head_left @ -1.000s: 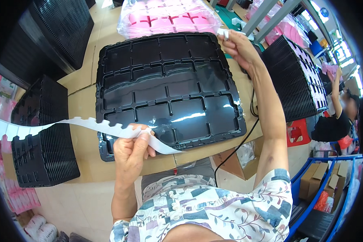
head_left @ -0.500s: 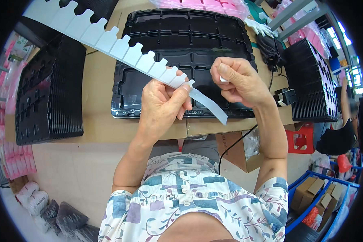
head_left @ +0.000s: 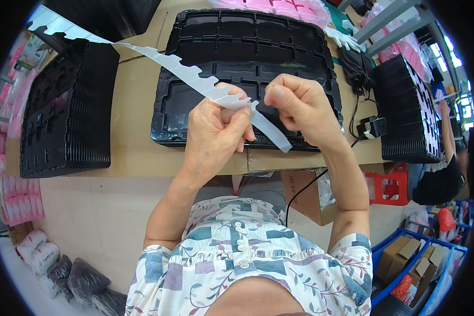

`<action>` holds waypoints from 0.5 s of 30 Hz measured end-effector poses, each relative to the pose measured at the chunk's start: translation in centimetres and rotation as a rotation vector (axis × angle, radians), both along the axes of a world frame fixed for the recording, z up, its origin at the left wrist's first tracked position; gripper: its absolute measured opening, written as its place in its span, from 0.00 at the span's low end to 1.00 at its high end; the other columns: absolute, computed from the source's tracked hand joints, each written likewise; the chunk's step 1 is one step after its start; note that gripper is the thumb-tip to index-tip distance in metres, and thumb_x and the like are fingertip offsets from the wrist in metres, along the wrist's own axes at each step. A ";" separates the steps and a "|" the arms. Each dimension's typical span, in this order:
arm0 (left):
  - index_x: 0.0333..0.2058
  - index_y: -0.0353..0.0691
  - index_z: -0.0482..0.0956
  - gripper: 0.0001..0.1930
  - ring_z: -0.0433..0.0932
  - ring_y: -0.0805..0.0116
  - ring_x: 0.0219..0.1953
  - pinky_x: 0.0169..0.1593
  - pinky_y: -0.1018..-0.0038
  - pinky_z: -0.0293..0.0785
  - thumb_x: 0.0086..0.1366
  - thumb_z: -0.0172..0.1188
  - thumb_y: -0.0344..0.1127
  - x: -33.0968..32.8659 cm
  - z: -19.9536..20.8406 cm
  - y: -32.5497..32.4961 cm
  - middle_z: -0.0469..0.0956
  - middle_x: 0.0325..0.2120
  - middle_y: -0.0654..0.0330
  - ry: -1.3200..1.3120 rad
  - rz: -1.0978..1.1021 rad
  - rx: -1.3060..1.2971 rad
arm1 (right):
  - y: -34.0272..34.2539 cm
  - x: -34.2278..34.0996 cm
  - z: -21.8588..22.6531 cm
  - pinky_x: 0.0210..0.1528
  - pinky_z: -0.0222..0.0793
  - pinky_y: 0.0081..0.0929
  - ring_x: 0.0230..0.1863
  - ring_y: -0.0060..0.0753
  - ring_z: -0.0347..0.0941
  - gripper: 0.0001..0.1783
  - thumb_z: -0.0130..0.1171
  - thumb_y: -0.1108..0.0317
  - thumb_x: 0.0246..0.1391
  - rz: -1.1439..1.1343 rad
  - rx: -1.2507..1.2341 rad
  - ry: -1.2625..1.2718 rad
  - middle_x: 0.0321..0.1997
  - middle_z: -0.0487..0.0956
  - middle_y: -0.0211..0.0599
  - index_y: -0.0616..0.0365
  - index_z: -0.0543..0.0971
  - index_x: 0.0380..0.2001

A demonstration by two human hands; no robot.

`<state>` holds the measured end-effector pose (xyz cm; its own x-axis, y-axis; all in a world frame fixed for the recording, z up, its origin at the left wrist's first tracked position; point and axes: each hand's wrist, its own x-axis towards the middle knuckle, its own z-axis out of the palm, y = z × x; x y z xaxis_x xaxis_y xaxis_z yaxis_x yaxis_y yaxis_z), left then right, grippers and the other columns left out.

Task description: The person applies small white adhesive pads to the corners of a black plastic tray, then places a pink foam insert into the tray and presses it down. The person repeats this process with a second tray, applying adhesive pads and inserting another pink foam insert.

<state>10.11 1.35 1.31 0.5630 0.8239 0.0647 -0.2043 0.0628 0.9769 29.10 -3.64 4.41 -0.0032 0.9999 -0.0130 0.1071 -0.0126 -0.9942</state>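
Observation:
My left hand (head_left: 214, 131) pinches a long white strip (head_left: 195, 80) between thumb and fingers. Tabs stick up along the strip's upper edge. From the pinch, the strip runs up to the far left, twisted partway along, and its plain tail hangs down to the right. My right hand (head_left: 306, 111) is closed just right of the strip, thumb against curled fingers. Whatever lies inside those fingers is hidden. Below both hands, a black moulded plastic tray (head_left: 295, 39) with shallow compartments rests on the cardboard-covered table (head_left: 134, 116).
Stacks of black trays stand at the left (head_left: 71, 113) and right (head_left: 405, 110). Beyond the tray lie pink packaged pieces (head_left: 279, 8) and a white glove (head_left: 345, 39). A black cable (head_left: 306, 185) hangs over the near table edge. Another person (head_left: 441, 181) is at the far right.
My right hand has shifted slightly left and up, towards the strip; the small white piece seen in its fingers is now out of sight. The strip has sagged and twisted.

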 end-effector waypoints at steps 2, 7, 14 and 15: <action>0.39 0.33 0.72 0.03 0.74 0.79 0.18 0.17 0.85 0.67 0.67 0.54 0.24 0.0 0.1 0.0 0.76 0.22 0.59 -0.001 -0.014 0.011 | 0.0 -1.3 0.2 0.27 0.70 0.20 0.23 0.19 0.72 0.10 0.61 0.66 0.58 -0.104 0.209 -0.321 0.24 0.79 0.29 0.63 0.80 0.30; 0.39 0.32 0.74 0.05 0.72 0.82 0.16 0.18 0.85 0.66 0.68 0.54 0.28 0.3 0.3 -0.5 0.77 0.19 0.60 -0.104 0.040 0.015 | -0.3 -2.2 0.4 0.26 0.72 0.22 0.23 0.28 0.77 0.06 0.65 0.70 0.51 -0.130 0.480 -0.605 0.25 0.80 0.38 0.61 0.80 0.29; 0.32 0.33 0.79 0.12 0.65 0.82 0.13 0.14 0.84 0.55 0.69 0.54 0.37 0.5 -0.8 0.8 0.76 0.18 0.62 -0.176 0.029 -0.285 | -0.9 -2.6 -0.9 0.17 0.65 0.25 0.16 0.27 0.67 0.08 0.62 0.74 0.39 -0.009 1.153 -1.122 0.20 0.68 0.30 0.59 0.77 0.27; 0.33 0.32 0.79 0.13 0.66 0.82 0.13 0.14 0.84 0.55 0.69 0.54 0.37 0.7 -0.9 0.8 0.77 0.21 0.61 -0.181 0.047 -0.303 | -1.5 -2.4 -1.0 0.17 0.66 0.24 0.17 0.28 0.69 0.06 0.63 0.74 0.41 0.009 1.108 -1.057 0.20 0.70 0.32 0.59 0.78 0.27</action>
<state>10.81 2.15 0.41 0.5260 0.8455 -0.0917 -0.3816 0.3309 0.8631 26.74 -5.12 3.40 -0.4780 0.5079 0.7166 0.7459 0.6655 0.0259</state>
